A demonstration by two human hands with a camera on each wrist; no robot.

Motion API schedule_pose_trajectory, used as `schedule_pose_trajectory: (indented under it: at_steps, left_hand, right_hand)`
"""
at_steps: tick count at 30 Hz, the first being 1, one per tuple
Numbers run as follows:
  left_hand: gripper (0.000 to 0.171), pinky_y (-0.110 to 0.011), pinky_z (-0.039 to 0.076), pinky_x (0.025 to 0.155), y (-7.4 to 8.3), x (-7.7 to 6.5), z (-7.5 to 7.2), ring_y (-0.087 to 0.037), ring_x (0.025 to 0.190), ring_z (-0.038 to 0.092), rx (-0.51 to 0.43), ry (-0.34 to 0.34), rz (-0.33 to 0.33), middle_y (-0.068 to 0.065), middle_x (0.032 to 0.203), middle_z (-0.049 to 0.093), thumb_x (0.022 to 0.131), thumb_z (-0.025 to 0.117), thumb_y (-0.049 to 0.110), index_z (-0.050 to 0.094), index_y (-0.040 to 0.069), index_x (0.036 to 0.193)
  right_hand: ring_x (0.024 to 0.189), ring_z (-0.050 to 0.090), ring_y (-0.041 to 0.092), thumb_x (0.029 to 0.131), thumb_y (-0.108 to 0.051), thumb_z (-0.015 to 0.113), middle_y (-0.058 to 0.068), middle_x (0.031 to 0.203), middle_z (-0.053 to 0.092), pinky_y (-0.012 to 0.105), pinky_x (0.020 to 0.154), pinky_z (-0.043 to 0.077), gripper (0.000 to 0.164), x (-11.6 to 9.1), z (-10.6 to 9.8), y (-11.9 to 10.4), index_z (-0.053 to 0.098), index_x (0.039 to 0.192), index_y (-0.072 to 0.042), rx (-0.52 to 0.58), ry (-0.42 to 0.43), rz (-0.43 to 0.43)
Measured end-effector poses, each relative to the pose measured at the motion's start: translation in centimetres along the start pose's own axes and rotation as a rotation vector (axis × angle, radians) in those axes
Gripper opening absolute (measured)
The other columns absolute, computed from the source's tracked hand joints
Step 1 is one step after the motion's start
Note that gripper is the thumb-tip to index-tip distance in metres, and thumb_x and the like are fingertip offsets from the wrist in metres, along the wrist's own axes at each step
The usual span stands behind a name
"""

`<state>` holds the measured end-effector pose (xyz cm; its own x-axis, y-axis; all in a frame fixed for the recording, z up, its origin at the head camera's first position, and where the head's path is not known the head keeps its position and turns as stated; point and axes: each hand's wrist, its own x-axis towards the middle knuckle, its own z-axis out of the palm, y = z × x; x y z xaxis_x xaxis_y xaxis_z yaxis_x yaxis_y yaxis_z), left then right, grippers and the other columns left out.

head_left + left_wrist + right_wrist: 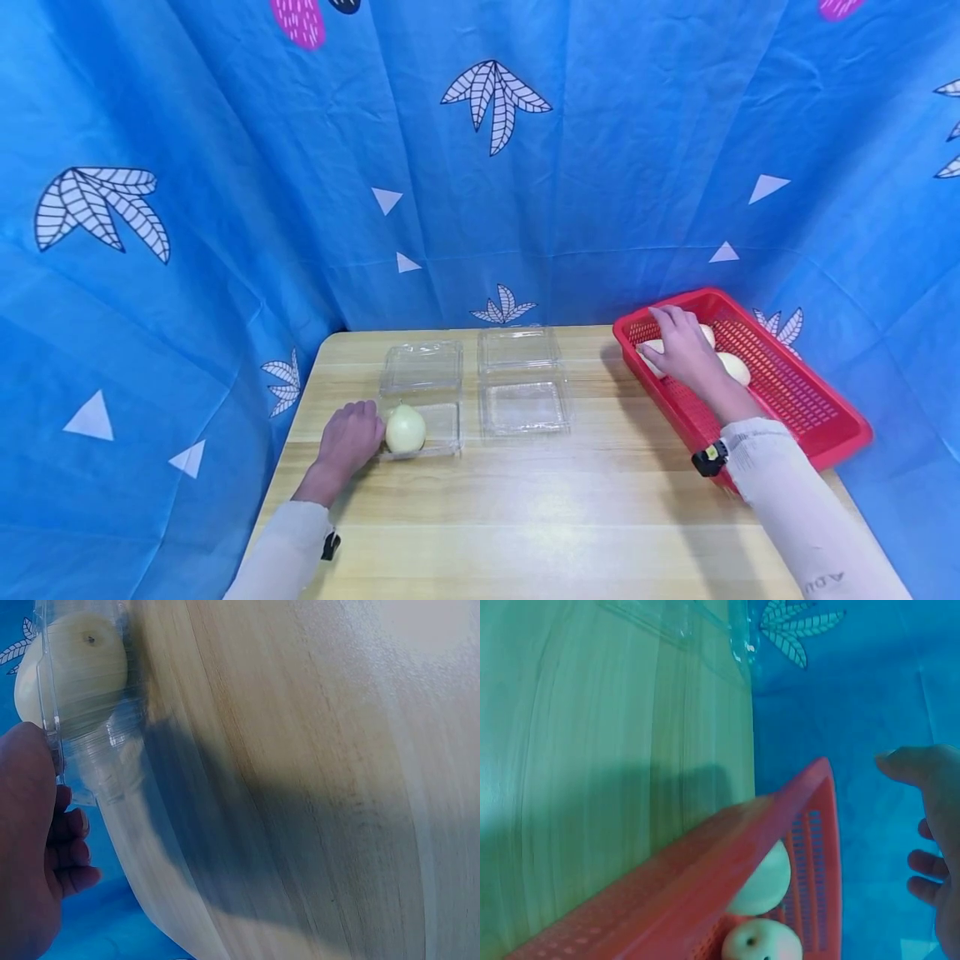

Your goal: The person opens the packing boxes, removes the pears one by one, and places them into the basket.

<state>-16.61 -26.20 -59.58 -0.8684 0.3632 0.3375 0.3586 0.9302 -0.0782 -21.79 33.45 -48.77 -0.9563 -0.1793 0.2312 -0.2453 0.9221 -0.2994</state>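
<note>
A pale yellow pear (406,429) sits in the near-left clear plastic container (441,423). At that container's left edge is my left hand (352,433). In the left wrist view its thumb and curled fingers (73,853) pinch the plastic wall, right beside the pear. My right hand (682,346) hovers over the far end of a red basket (806,408), thumb and fingers spread apart with nothing between them. Below it several pears (733,368) lie in the basket; two pears (762,943) show in the right wrist view, and the hand overlaps part of them in the head view.
Three more clear containers stand on the wooden table (525,508): one back left (423,367), one back right (517,348) and one near right (525,407). A blue patterned curtain (622,167) encloses the table's back and sides.
</note>
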Motion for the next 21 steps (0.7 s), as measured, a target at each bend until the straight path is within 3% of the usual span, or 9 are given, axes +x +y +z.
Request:
schedule_pose_trajectory:
  at_steps: [6, 13, 21]
  left_hand:
    - [0.025, -0.040, 0.041, 0.052, 0.0, -0.2, -0.1, -0.026, 0.055, 0.044, 0.035, 0.025, 0.023, -0.008, 0.060, 0.047, 0.093, 0.059, 0.014, 0.049, 0.005, 0.071]
    - [0.024, -0.039, 0.042, 0.054, -0.1, -0.2, 0.0, -0.026, 0.057, 0.044, 0.050, 0.010, 0.020, -0.009, 0.062, 0.048, 0.094, 0.057, 0.014, 0.050, 0.004, 0.073]
    - [0.023, -0.039, 0.043, 0.054, 0.0, -0.1, -0.1, -0.026, 0.058, 0.047, 0.056, 0.009, 0.020, -0.009, 0.063, 0.051, 0.093, 0.057, 0.015, 0.051, 0.005, 0.074]
  right_hand:
    - [0.127, 0.047, 0.051, 0.085, -0.023, 0.083, 0.032, 0.137, 0.053, 0.064, 0.109, 0.042, 0.070, 0.1, 0.6, -1.3, 0.052, 0.139, 0.010, -0.018, 0.050, -0.096]
    - [0.126, 0.049, 0.048, 0.084, -0.024, 0.084, 0.029, 0.134, 0.055, 0.063, 0.109, 0.043, 0.066, 0.1, 1.1, -3.0, 0.055, 0.136, 0.006, -0.028, 0.066, -0.150]
    - [0.128, 0.053, 0.044, 0.084, -0.038, 0.081, 0.023, 0.134, 0.060, 0.060, 0.110, 0.043, 0.070, 0.1, 1.9, -4.7, 0.059, 0.137, 0.002, -0.070, 0.064, -0.215]
